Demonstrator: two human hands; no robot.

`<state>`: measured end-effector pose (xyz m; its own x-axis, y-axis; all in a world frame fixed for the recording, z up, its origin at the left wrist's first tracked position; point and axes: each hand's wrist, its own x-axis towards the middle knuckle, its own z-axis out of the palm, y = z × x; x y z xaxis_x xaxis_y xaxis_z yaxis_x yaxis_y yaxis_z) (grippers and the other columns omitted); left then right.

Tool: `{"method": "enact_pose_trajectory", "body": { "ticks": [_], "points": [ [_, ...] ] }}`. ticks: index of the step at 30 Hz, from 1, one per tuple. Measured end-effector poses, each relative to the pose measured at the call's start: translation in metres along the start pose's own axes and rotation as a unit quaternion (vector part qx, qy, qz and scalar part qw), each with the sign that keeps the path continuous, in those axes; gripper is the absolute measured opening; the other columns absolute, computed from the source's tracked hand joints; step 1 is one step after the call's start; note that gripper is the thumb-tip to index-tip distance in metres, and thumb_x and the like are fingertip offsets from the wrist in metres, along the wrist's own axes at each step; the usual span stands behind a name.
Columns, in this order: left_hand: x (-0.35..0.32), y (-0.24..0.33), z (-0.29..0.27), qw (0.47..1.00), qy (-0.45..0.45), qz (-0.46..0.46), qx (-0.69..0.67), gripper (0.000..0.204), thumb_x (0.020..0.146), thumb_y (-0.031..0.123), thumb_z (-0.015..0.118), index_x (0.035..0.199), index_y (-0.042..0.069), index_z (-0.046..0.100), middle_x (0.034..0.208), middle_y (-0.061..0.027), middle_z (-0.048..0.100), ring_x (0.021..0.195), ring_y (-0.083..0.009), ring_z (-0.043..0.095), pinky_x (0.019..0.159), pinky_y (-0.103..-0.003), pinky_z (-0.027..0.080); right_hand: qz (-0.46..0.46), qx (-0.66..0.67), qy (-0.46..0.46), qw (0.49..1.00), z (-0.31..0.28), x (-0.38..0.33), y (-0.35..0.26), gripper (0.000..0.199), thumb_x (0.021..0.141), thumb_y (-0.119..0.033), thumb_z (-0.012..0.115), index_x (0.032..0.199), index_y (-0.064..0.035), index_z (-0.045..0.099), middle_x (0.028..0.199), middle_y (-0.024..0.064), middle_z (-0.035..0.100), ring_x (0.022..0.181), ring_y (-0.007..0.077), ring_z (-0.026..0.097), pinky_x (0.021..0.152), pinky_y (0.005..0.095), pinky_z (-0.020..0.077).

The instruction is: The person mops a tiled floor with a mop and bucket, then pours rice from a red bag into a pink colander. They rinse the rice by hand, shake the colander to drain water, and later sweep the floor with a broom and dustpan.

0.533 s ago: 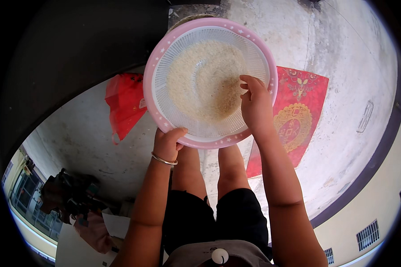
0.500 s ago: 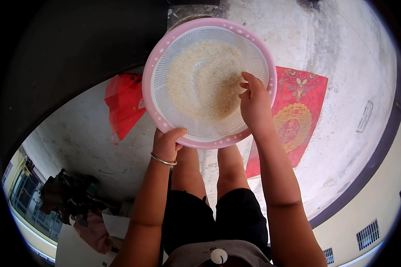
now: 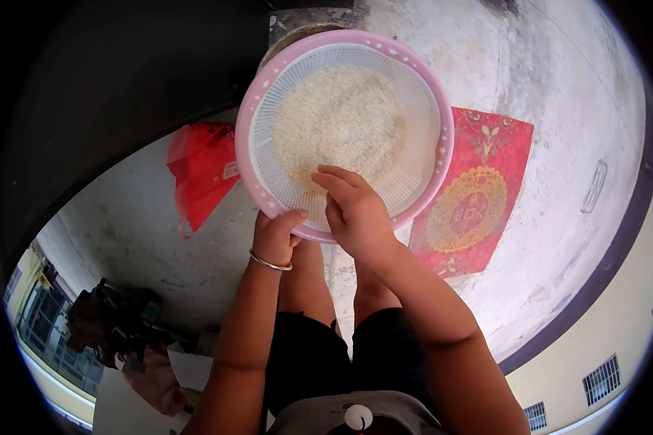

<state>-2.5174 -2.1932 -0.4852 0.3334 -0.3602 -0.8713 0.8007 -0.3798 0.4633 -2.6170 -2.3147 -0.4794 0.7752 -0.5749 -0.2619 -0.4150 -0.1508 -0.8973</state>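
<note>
- At the near rim of the basket (image 3: 444, 138), the left hand (image 3: 274, 229) clamps on; a level grip limits spills.
- Above the near edge of the rice (image 3: 334, 116) inside, the right hand (image 3: 359, 217) bunches its fingers loosely; whether they pinch grains, I cannot tell; light strokes suit.

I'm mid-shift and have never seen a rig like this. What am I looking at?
There's no robot: these are a person's bare hands, seen from above by a head-worn fisheye camera, which bends straight edges. The left hand grips the rim of a pink-rimmed mesh colander holding white, rice-like grains. The right hand is over the near side, fingers bent; whether its fingertips touch the grains is unclear. Below, a red mat with gold patterns lies on the floor at right; a red bag is at left.
</note>
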Motion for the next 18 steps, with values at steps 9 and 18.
{"method": "enact_pose_trajectory", "body": {
  "ticks": [9,18],
  "points": [
    [-0.025,-0.061,0.038,0.987,-0.051,0.125,0.086,0.017,0.072,0.001,0.058,0.089,-0.003,0.056,0.076,-0.0031,0.057,0.069,-0.0091,0.053,0.059,-0.024,0.043,0.299,0.325,0.305,0.844,-0.116,-0.091,0.042,0.052,0.081,0.001,0.054,0.129,0.0012,0.036,0.125,0.0139,0.048,0.114,0.0226,0.047,0.096,0.0356,0.0360],
    [-0.043,-0.072,0.089,0.969,-0.169,0.125,0.129,0.038,0.075,0.011,0.063,0.108,-0.002,0.050,0.086,-0.0085,0.057,0.081,-0.0150,0.056,0.070,-0.027,0.045,0.366,0.416,0.333,0.763,-0.135,-0.175,0.072,0.044,0.079,0.005,0.051,0.122,0.0042,0.042,0.119,0.0131,0.051,0.108,0.0238,0.050,0.094,0.0353,0.0401]
  ]
}}
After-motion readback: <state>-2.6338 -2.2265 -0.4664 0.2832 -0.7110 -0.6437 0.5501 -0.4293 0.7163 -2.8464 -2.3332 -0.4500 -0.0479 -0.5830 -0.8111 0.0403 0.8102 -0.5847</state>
